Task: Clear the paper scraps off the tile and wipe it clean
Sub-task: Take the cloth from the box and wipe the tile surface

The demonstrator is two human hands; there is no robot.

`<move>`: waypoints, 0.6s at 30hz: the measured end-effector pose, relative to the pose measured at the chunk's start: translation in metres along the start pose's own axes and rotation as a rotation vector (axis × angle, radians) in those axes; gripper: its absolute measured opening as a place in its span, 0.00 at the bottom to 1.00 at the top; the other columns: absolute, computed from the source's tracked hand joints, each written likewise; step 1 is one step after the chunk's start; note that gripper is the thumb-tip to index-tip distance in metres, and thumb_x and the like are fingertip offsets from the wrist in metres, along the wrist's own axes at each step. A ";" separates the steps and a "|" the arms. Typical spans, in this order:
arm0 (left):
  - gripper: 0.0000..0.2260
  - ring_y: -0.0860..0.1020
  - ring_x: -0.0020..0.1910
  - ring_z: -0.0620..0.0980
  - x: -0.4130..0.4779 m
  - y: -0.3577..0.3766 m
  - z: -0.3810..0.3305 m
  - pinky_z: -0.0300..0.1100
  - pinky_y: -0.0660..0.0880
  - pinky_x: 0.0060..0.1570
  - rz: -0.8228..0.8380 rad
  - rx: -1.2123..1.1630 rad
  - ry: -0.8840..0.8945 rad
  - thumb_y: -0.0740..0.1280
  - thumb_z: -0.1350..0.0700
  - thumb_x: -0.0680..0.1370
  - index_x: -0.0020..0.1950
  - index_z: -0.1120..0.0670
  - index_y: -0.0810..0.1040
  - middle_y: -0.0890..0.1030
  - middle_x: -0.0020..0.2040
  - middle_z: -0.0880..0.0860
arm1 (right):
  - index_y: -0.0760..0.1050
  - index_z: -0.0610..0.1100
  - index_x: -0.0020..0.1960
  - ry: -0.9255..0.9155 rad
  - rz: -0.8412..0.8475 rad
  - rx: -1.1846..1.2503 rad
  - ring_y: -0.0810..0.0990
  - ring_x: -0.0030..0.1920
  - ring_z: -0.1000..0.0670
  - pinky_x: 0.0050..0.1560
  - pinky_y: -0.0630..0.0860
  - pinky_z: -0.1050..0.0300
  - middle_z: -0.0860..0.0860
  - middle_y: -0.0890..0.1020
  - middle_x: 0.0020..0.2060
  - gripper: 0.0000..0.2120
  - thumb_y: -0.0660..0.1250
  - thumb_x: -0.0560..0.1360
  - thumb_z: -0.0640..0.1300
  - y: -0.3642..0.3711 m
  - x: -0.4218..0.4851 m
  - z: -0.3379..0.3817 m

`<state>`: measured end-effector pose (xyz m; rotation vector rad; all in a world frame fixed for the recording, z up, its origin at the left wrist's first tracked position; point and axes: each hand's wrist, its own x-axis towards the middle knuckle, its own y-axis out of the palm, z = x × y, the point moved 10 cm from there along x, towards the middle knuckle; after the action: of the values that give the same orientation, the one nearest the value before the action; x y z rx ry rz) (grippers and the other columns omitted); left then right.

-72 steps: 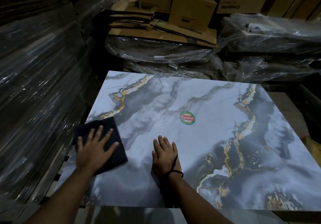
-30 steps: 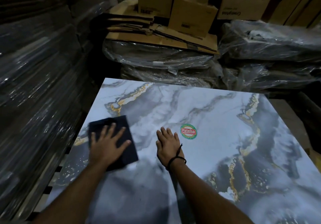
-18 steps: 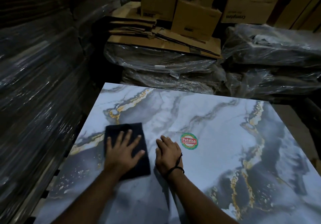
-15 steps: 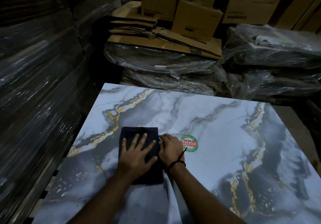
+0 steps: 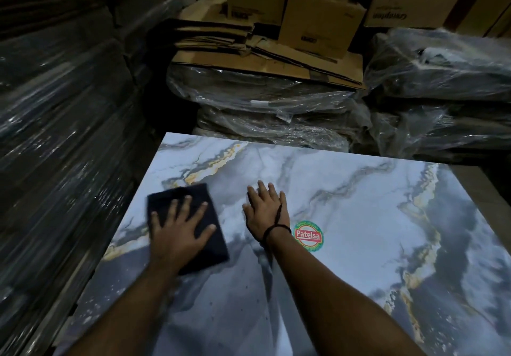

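My left hand presses flat on the soft, limp dark cloth at the glossy tile's left; right hand spread bare beside it. Scraps seemingly gone in dim light.

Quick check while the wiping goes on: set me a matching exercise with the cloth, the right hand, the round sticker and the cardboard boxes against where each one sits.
Things
1. dark cloth
2. right hand
3. round sticker
4. cardboard boxes

Places
a. stacked beyond the far edge of the tile
b. flat on bare tile, fingers straight
c. pressed under the left hand
d. on the tile, beside the right wrist

Pairs: 1-c, 2-b, 3-d, 4-a
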<state>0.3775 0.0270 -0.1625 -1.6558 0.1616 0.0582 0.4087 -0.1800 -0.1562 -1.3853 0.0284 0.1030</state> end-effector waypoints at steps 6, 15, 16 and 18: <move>0.27 0.61 0.74 0.53 -0.015 0.013 -0.071 0.66 0.52 0.69 -0.003 -0.025 0.246 0.48 0.29 0.75 0.71 0.36 0.65 0.63 0.75 0.49 | 0.59 0.52 0.76 0.018 -0.030 0.064 0.53 0.77 0.45 0.75 0.49 0.44 0.50 0.58 0.77 0.28 0.41 0.79 0.58 0.001 0.002 -0.012; 0.32 0.45 0.77 0.51 0.034 -0.011 0.088 0.63 0.48 0.71 0.002 -0.056 -0.236 0.41 0.27 0.72 0.75 0.34 0.47 0.45 0.79 0.45 | 0.62 0.51 0.75 0.047 -0.035 0.103 0.54 0.77 0.44 0.75 0.48 0.43 0.49 0.60 0.76 0.22 0.50 0.81 0.50 0.005 0.005 -0.011; 0.31 0.44 0.77 0.51 0.037 -0.012 0.079 0.64 0.47 0.70 -0.004 -0.050 -0.228 0.41 0.28 0.72 0.75 0.34 0.47 0.45 0.79 0.45 | 0.62 0.51 0.75 0.049 -0.036 0.116 0.53 0.77 0.44 0.75 0.47 0.43 0.50 0.60 0.76 0.22 0.51 0.81 0.50 0.005 0.005 -0.011; 0.30 0.45 0.77 0.52 0.044 -0.012 0.044 0.65 0.45 0.70 -0.027 -0.025 -0.139 0.40 0.28 0.74 0.75 0.34 0.46 0.45 0.79 0.46 | 0.63 0.50 0.74 0.051 -0.046 0.144 0.54 0.77 0.44 0.75 0.46 0.43 0.49 0.61 0.76 0.21 0.52 0.81 0.49 0.004 0.006 -0.012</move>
<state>0.4256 0.0690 -0.1604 -1.6728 0.0332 0.1549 0.4147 -0.1904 -0.1629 -1.2440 0.0455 0.0264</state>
